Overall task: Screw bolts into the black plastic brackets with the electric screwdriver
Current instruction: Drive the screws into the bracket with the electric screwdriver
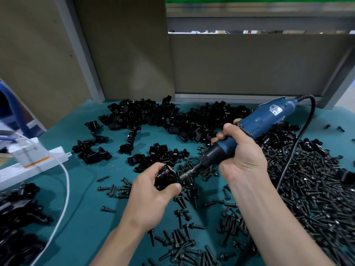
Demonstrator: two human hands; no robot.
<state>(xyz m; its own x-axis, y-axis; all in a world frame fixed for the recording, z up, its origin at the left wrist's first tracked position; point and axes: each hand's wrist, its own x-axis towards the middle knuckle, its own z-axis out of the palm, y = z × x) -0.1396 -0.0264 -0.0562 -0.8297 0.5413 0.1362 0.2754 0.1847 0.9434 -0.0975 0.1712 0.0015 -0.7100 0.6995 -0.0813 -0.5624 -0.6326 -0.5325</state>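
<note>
Low in the centre of the frame: driving a bolt into a hand-held bracket [165,177].

From the left edge: white power strip [38,163] and white cable [66,187] on the teal mat [86,217], more dark parts [19,208] heaped at lower left. Across the upper middle: loose black plastic brackets [151,114]. At lower centre: pinches the bracket in the left hand [153,191], thumb and curled fingers round it, above scattered bolts [184,217]. Just right of it: sets the metal bit [189,173] of the blue electric screwdriver [259,121] against that bracket, right hand [244,156] clenched round the barrel. At far right: deep pile of bolts [317,189] under the black cord [295,146]. Likely light, stiff and smooth, so prone to twisting under torque; best held across the solid body, fingers clear of the bolt hole. No bolt discernible at the bit's tip.
</note>
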